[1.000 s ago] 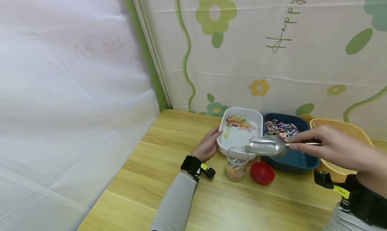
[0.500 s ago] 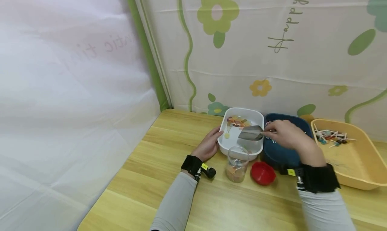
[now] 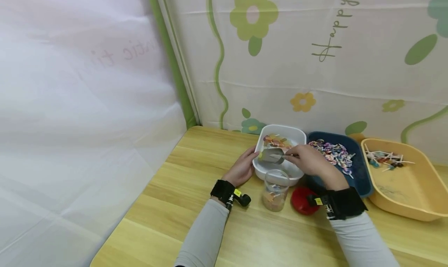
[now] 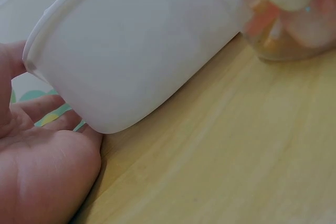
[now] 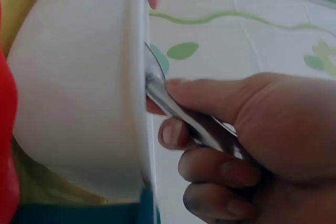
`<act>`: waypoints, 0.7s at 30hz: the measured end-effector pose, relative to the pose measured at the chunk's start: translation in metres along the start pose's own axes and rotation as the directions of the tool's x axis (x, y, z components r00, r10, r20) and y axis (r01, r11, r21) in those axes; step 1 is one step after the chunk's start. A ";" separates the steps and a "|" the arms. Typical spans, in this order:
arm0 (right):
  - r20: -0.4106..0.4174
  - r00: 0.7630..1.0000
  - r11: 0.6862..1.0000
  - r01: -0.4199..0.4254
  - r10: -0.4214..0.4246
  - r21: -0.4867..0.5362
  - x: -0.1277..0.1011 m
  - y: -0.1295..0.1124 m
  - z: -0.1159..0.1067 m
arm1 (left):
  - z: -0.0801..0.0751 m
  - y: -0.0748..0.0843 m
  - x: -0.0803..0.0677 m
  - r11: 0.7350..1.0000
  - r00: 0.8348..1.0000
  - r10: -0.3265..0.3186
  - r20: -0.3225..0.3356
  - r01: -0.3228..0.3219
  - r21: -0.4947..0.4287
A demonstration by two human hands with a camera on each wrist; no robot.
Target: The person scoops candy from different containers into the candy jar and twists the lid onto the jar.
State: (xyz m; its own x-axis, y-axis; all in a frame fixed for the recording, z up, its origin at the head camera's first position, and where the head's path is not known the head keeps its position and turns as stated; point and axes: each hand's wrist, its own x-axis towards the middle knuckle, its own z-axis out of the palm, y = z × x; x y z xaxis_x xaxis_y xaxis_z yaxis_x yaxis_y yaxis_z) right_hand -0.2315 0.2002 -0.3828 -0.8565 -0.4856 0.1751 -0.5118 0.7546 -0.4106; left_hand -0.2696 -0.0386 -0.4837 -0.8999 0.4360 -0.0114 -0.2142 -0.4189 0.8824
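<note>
On the wood-grain surface, a clear jar stands beside a white bin. The left hand grips the bin's edge; the right hand has its fingers curled round a metal scoop, blade inside the bin.

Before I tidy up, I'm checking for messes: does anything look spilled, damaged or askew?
Faint marks on the yellow tray break its plain floor: scuffs or print, I can't tell. No spill shows, and the jar stands upright.
</note>
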 end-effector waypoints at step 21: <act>0.072 0.995 0.937 0.033 -0.061 0.347 -0.018 0.028 -0.026 | 0.001 0.001 0.001 0.999 0.999 -0.009 -0.049 0.007 -0.034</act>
State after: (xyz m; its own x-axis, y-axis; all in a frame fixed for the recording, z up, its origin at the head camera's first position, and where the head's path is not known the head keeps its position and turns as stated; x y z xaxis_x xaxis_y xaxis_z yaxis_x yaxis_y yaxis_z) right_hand -0.2318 0.2416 -0.3738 -0.8163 -0.5617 0.1347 -0.4844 0.5387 -0.6894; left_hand -0.2699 -0.0376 -0.4824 -0.9154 0.4003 -0.0419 -0.2331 -0.4425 0.8660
